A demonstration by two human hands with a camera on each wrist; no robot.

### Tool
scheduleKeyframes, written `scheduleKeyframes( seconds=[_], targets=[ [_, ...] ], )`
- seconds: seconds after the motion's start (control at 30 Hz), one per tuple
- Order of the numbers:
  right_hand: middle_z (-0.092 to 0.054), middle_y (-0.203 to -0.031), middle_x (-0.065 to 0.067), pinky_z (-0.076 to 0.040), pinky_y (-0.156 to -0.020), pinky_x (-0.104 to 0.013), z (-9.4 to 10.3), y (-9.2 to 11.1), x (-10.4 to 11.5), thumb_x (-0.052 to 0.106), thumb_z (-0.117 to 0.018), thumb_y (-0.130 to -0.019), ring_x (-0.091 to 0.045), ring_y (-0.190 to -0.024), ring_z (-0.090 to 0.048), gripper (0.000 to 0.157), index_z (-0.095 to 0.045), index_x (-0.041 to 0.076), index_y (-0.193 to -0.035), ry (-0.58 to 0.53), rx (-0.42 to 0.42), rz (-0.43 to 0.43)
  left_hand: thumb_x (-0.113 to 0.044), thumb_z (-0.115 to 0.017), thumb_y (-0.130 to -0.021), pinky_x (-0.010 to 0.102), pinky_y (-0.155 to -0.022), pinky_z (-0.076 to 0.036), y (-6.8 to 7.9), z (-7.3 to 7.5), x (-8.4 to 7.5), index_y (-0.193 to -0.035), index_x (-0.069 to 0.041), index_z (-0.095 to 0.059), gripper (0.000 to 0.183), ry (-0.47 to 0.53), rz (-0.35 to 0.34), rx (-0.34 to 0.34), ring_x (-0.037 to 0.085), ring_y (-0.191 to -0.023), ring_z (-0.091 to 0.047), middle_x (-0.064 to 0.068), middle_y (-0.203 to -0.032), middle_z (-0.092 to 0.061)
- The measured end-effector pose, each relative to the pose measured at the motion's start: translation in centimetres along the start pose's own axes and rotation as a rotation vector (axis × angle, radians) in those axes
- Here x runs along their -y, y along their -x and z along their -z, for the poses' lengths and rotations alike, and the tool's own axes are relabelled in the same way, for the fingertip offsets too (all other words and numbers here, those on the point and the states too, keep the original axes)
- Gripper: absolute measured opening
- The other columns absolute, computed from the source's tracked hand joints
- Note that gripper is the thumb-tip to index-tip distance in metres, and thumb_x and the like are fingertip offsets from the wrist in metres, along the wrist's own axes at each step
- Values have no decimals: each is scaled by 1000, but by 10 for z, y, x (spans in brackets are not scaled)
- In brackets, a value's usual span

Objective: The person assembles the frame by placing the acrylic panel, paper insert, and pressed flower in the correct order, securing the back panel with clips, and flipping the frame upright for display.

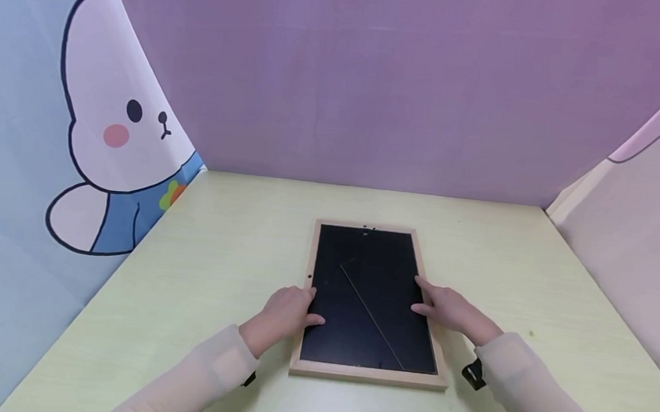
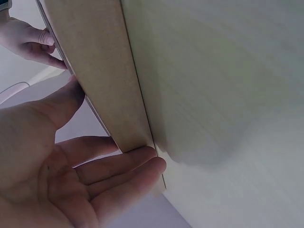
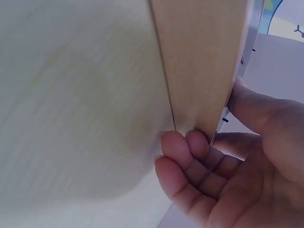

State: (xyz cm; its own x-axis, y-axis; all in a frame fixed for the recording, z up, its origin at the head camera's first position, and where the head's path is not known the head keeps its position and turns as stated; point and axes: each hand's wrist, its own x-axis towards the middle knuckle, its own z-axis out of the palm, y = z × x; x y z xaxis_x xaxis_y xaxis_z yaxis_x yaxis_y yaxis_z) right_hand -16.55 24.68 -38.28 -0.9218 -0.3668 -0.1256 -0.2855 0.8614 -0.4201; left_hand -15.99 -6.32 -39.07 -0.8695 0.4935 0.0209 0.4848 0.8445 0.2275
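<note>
Head view: the picture frame (image 1: 368,374) lies flat on the bench (image 1: 218,243), a bit right of centre, long sides running near to far. Its black back board (image 1: 376,279) faces up, w/ a thin pale outline (image 1: 372,317) slanting across it (prob. the stand). A small dark fitting (image 1: 366,231) sits at the far short side. The left hand (image 1: 286,311) grips the left long side, the right hand (image 1: 448,309) the right one, slightly farther off; each has thumb and forefinger over the rim. Advice: set the hands level w/ each other, b/c an uneven hold could twist the frame.

Left wrist view: thumb over the top edge, lower fingers (image 2: 133,185) against the wooden side, down by the bench. So it's gripping the rim; can't tell if any fingertip is under it. Best to squeeze wood, not board, b/c the board might shift.

Right wrist view: same grip mirrored, thumb on top, fingers curled against the side wall. Small dark tabs (image 3: 225,120) stick up at the back, one just beside the thumb; steer skin clear of them, they could scratch. Equal, light pressure both sides should do; any lift wants both hands together, approx. level.
</note>
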Motion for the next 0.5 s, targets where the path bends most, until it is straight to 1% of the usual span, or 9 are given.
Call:
scheduleKeyframes(
  seconds=[0.17,0.27,0.37,0.43,0.5],
  targets=[
    [-39,-61,1,-36,-55,-29,0,3,1,19,-60,-89,-12,-51,-37,64,-30,-16,-134,6,-4,8,-37,-72,-77,37,-61,-49,3,0,-3,-112,6,-61,56,4,-7,-4,29,-74,-62,20,-84,-64],
    [-40,-61,2,-35,-55,-28,0,5,1,18,-60,-89,-12,-52,-37,64,-30,-16,-134,1,-4,12,-36,-72,-77,36,-61,-49,4,2,-5,-113,6,-60,57,2,-6,2,30,-75,-62,21,-86,-64],
    [-39,-61,2,-35,-55,-27,-1,7,0,18,-61,-89,-11,-52,-36,64,-31,-16,-134,-8,-10,26,-36,-72,-77,35,-60,-49,3,3,-4,-112,6,-61,56,11,-7,-4,29,-73,-62,20,-84,-64],
    [-39,-61,3,-35,-54,-27,-1,8,0,18,-61,-89,-10,-52,-36,63,-31,-16,-133,-15,-17,34,-35,-71,-78,37,-63,-49,-2,5,-1,-116,7,-58,58,28,3,-8,31,-78,-62,22,-90,-64],
    [-39,-61,3,-34,-54,-26,-1,8,-1,17,-61,-89,-10,-51,-35,63,-32,-16,-133,-18,-24,41,-36,-69,-81,40,-69,-50,-9,6,4,-124,6,-52,63,65,35,0,34,-85,-61,26,-102,-61]
  ],
)
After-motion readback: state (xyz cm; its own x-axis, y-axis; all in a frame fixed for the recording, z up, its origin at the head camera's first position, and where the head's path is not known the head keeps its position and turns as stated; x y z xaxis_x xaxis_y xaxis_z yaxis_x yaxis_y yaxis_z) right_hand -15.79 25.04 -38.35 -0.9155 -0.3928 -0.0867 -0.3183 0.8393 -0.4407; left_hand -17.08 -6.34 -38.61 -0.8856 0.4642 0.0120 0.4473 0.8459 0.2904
